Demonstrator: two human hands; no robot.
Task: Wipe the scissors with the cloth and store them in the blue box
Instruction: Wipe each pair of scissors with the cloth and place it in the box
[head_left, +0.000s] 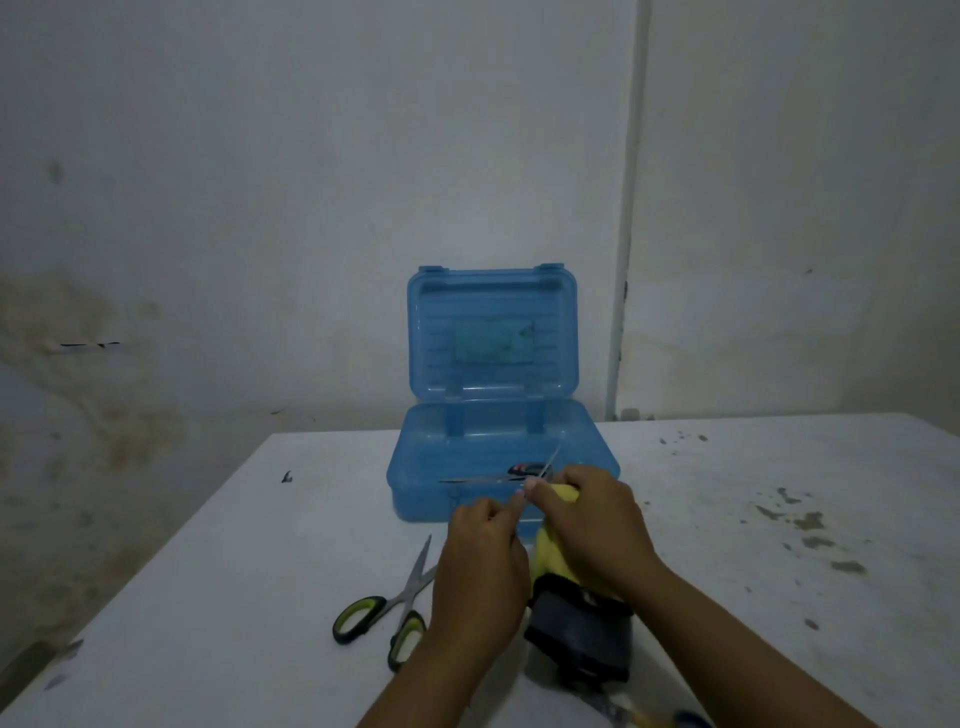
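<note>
The open-bladed scissors (498, 475), held just above the open blue box (498, 452), are gripped by the left hand (480, 561) while the right hand (587, 514) pinches the yellow cloth (556, 540) on them, wiping unfinished; green-handled scissors (389, 603) wait near-left.

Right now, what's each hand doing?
Left hand: pinching the thin metal scissors in front of the blue box.
Right hand: gripping the yellow cloth against them.

Both hands (540, 525) wiping thin scissors (498, 477) with yellow cloth (553, 556), open blue box (493, 395)
</note>
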